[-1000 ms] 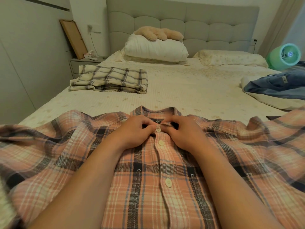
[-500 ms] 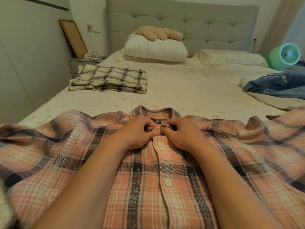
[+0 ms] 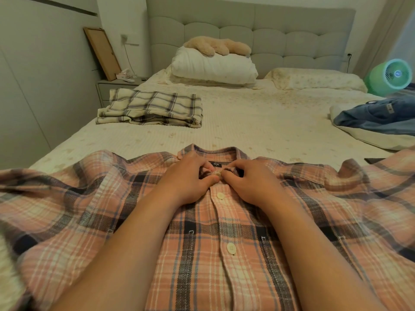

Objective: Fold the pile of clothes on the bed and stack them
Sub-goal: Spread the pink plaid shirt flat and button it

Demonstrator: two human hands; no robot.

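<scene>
A pink plaid shirt (image 3: 202, 254) lies spread front-up across the lower half of the frame, on the near part of the bed (image 3: 258, 122), with its collar toward the headboard and its sleeves running off to the left and right edges. Both hands meet at the middle of the frame, just below the collar: the left hand (image 3: 188, 178) and the right hand (image 3: 251, 180) each have their fingers curled, pinching the shirt's front placket at the top button (image 3: 217, 173), fingertips nearly touching across it. Two more buttons sit fastened further down the placket, toward the bottom of the frame. In the left middle of the frame, well apart from the shirt, a folded cream checked garment (image 3: 152, 107) rests on the bed. At the right edge a blue denim garment (image 3: 377, 115) lies crumpled on top of a pale cloth. At the upper centre a white pillow (image 3: 213, 68) carries a beige plush toy (image 3: 215, 47) before the padded headboard (image 3: 280, 34). A green fan (image 3: 390, 78) stands at the upper right, and a wooden frame (image 3: 102, 52) leans on the wall at the upper left.
</scene>
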